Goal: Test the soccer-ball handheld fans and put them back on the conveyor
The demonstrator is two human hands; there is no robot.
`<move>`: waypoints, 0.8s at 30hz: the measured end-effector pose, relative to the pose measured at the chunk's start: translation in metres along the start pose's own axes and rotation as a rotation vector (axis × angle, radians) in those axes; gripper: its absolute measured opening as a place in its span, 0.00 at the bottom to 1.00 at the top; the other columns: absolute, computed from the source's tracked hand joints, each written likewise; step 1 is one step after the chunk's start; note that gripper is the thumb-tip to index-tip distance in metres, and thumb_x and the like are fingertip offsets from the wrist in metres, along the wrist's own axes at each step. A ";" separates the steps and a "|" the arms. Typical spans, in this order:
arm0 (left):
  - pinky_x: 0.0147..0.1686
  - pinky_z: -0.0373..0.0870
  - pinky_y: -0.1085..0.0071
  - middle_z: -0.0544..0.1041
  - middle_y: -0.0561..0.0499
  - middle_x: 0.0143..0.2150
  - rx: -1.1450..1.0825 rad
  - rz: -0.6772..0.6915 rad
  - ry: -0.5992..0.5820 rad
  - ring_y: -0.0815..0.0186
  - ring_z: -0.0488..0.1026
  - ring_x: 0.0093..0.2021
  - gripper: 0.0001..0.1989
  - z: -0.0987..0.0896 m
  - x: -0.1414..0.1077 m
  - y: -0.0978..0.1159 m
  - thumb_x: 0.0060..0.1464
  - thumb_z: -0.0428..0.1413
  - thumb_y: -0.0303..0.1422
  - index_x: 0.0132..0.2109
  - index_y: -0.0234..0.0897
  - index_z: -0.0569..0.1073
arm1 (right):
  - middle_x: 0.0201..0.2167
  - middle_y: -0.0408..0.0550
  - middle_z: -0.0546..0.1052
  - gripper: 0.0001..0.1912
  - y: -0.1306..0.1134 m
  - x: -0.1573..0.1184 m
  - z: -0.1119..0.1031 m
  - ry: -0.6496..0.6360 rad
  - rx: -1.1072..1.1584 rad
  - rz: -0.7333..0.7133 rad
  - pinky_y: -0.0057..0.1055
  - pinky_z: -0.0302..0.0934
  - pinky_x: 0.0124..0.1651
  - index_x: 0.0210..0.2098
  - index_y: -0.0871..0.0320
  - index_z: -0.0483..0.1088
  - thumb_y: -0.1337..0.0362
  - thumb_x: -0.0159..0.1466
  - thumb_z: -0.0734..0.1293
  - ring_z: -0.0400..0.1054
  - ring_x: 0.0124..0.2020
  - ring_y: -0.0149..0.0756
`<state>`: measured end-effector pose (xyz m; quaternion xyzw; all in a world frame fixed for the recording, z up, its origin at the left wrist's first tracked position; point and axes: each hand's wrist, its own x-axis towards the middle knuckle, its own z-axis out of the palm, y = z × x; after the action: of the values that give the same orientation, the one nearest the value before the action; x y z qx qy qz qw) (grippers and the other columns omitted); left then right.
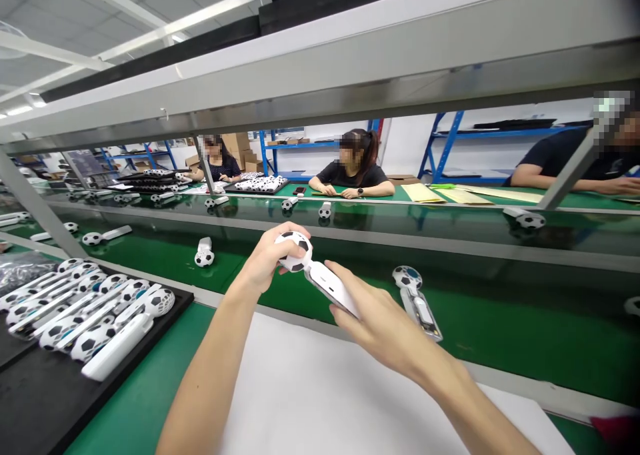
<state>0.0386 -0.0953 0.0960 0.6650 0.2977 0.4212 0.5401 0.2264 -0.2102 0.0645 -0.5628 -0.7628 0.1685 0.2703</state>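
A white device with a round soccer-ball-patterned head (294,251) is held up in front of me, over the near edge of the green belt. My left hand (267,258) grips the round head, thumb across its face. Around the device's white handle my right hand (365,308) is closed, fingers on top and thumb below. Beneath my hands lies a white sheet (300,388). To the right, on the belt, rests a similar device (420,301) with its handle's inside exposed.
At the left, a black tray (165,335) bears several soccer-patterned devices beside a clear plastic bag (23,271). More devices lie on the green belt (500,321). Grey posts (37,198) and an overhead beam frame the line. Three people sit across it.
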 end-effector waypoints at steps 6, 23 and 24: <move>0.16 0.54 0.80 0.72 0.52 0.32 0.064 -0.109 -0.067 0.70 0.66 0.27 0.13 0.002 -0.005 0.003 0.50 0.60 0.39 0.42 0.40 0.73 | 0.44 0.42 0.76 0.29 0.001 -0.004 -0.008 0.011 0.071 -0.025 0.31 0.59 0.36 0.63 0.44 0.59 0.69 0.63 0.60 0.67 0.33 0.36; 0.15 0.52 0.79 0.73 0.52 0.24 0.087 -0.006 0.284 0.74 0.62 0.18 0.12 -0.020 0.019 -0.024 0.55 0.55 0.39 0.39 0.35 0.75 | 0.42 0.47 0.74 0.29 0.000 -0.003 -0.007 0.114 0.941 0.124 0.36 0.71 0.31 0.63 0.51 0.58 0.63 0.63 0.64 0.72 0.31 0.37; 0.15 0.52 0.79 0.72 0.53 0.23 0.086 -0.006 0.296 0.74 0.61 0.17 0.10 -0.021 0.019 -0.025 0.54 0.55 0.37 0.39 0.35 0.74 | 0.42 0.48 0.74 0.29 -0.001 -0.003 -0.007 0.143 0.953 0.124 0.36 0.72 0.31 0.63 0.52 0.57 0.62 0.63 0.65 0.72 0.31 0.37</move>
<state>0.0308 -0.0635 0.0779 0.6173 0.3937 0.4999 0.4626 0.2305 -0.2137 0.0699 -0.4310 -0.5452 0.4756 0.5391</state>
